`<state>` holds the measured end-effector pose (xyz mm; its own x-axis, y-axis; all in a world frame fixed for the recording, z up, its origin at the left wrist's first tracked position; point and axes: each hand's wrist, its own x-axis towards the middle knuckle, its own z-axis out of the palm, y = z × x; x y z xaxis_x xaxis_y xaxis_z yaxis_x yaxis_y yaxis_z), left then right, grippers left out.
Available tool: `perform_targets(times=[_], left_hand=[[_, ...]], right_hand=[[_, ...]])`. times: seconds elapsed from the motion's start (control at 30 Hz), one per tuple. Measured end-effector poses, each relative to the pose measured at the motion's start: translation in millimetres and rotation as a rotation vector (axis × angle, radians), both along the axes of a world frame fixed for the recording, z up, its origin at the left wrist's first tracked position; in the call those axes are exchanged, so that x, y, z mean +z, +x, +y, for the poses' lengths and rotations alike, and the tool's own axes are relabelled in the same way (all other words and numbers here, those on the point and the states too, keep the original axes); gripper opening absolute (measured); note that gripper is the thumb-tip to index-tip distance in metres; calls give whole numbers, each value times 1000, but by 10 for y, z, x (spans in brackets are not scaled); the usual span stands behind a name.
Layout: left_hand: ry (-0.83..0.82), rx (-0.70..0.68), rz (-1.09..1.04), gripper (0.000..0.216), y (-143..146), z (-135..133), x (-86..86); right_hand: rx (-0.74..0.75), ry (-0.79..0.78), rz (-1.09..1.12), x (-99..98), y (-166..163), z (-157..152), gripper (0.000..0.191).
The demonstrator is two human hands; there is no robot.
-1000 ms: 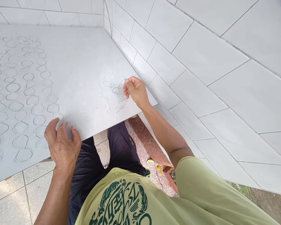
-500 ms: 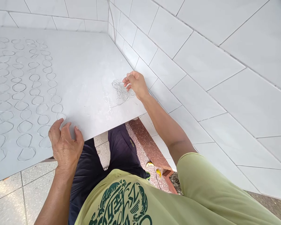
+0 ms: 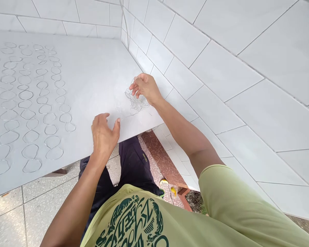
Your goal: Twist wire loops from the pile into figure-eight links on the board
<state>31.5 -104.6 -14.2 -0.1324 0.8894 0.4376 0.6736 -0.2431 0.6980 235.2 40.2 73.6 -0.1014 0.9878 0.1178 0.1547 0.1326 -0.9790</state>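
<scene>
My right hand (image 3: 145, 88) is over a tangled heap of thin wire loops (image 3: 137, 105) near the right end of the white tabletop (image 3: 92, 72). Its thumb and fingertips pinch a fine wire loop, partly hidden by the fingers and hard to separate from the heap behind it. My left hand (image 3: 105, 132) hovers by the table's front edge, thumb and fingers apart, with nothing in it. To its left, thin wires bent into figure-eight shapes (image 3: 32, 158) lie in several columns across the tabletop.
White tiled walls (image 3: 206, 85) close in at the back and right. A thin cable (image 3: 126, 25) runs down the corner. Below the front edge are my dark trousers (image 3: 134, 161), a reddish-brown ledge (image 3: 164, 161) and speckled floor tiles (image 3: 46, 206).
My left hand has moved right, away from the wire figure-eights towards the heap. My right hand has lifted slightly and shifted left, drawing at a loop.
</scene>
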Motion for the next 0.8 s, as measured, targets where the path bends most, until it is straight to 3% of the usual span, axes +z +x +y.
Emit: perform_targets(times=[0.17,0.27,0.47,0.63,0.8], left_hand=[[-136,-31,-155,48,540,668,-36],[-195,4,-194,41,711,888,-45],[-235,-47,-273,34,732,969,-109],[-237,-98,-326,45,667,966,-143],[-241,-157,-296,50,637,944,-149]], right_hand=[[57,-65,-154,206,-208,-15,37],[32,-84,-268,286,-306,18,33],[-63,-180,-343,296,-232,293,28],[-79,-426,-303,127,-122,463,28],[-44,-486,-306,-53,-114,474,31]])
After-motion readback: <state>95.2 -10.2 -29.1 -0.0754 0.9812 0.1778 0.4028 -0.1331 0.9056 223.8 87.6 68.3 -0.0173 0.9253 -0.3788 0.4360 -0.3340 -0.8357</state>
